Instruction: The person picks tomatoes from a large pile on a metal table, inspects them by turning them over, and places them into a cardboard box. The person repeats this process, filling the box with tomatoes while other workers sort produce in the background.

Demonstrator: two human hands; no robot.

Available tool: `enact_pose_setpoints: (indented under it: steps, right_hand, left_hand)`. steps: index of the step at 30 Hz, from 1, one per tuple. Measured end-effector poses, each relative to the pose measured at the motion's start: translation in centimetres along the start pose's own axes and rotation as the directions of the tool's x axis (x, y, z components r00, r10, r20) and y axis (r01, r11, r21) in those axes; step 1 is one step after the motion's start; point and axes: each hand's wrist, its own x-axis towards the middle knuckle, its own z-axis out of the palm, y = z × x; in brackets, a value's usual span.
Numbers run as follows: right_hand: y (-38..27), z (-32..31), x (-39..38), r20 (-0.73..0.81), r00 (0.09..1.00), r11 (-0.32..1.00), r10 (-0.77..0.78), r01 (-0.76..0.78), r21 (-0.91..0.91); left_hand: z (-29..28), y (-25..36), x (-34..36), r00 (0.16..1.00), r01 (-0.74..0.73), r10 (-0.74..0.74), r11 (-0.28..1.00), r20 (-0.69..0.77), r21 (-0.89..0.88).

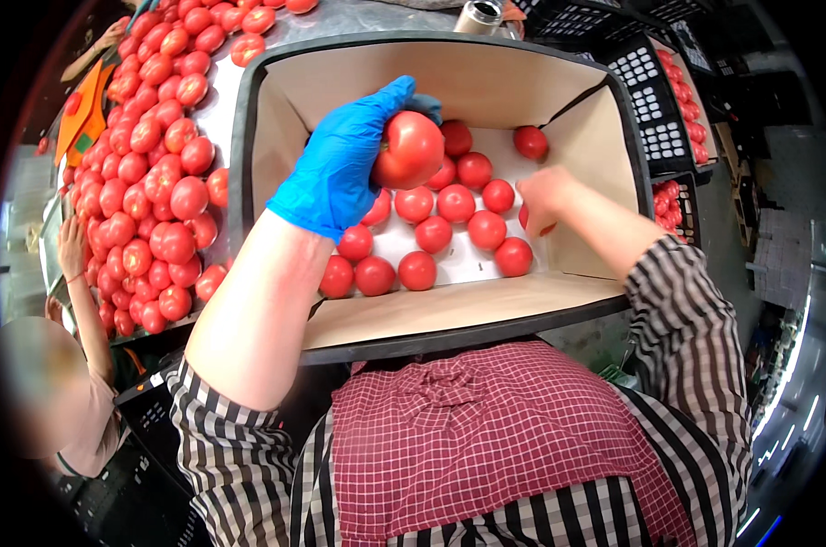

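My left hand (344, 159), in a blue glove, is closed round a large red tomato (410, 150), raised over a paper-lined box (431, 337). My right hand (548, 196), bare, is down at the right side inside the box, fingers curled on a tomato (525, 218) mostly hidden by them. Several loose tomatoes (438, 233) lie in a single layer on the box's white bottom, with gaps between them. The box has a dark rim and sits right in front of my apron.
A large heap of tomatoes (148, 201) covers the surface left of the box. A co-worker's hand (71, 242) reaches in at far left, near an orange object (77, 114). Black crates (645, 105), some holding tomatoes, stand at right. A metal cylinder (478, 18) is behind the box.
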Motion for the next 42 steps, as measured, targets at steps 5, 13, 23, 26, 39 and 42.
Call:
enact_pose_setpoints:
  steps: [5,13,23,26,39,42]
  right_hand:
    - [0.1,-8.6,-6.4,-0.588,0.761,0.575,-0.275,0.620,0.533]
    - [-2.1,-13.8,-7.5,-0.876,0.402,-0.360,-0.267,0.801,0.478]
    - [-7.9,-10.0,2.6,-0.832,0.552,0.146,-0.057,0.829,0.540]
    - [-12.2,-7.7,5.4,-0.808,0.515,0.665,-0.285,0.714,0.221]
    - [-11.9,-5.3,10.6,-0.712,0.646,0.929,-0.275,0.368,-0.025]
    - [-12.2,-6.5,9.6,-0.554,0.783,0.927,-0.283,0.371,0.051]
  left_hand:
    - [-0.1,-0.4,-0.3,0.999,0.036,-0.032,0.977,-0.023,0.211]
    - [-0.5,1.9,-1.5,0.945,0.037,-0.001,0.994,0.327,-0.102]
    - [-1.5,3.1,-1.2,0.954,-0.286,0.300,0.921,0.016,-0.265]
    - [-0.3,4.2,-1.2,0.974,-0.213,0.192,0.955,-0.119,-0.207]
    - [-1.3,2.7,0.8,0.956,-0.215,0.265,0.925,0.125,-0.314]
    - [-1.2,2.8,0.3,0.963,-0.201,0.248,0.920,0.102,-0.336]
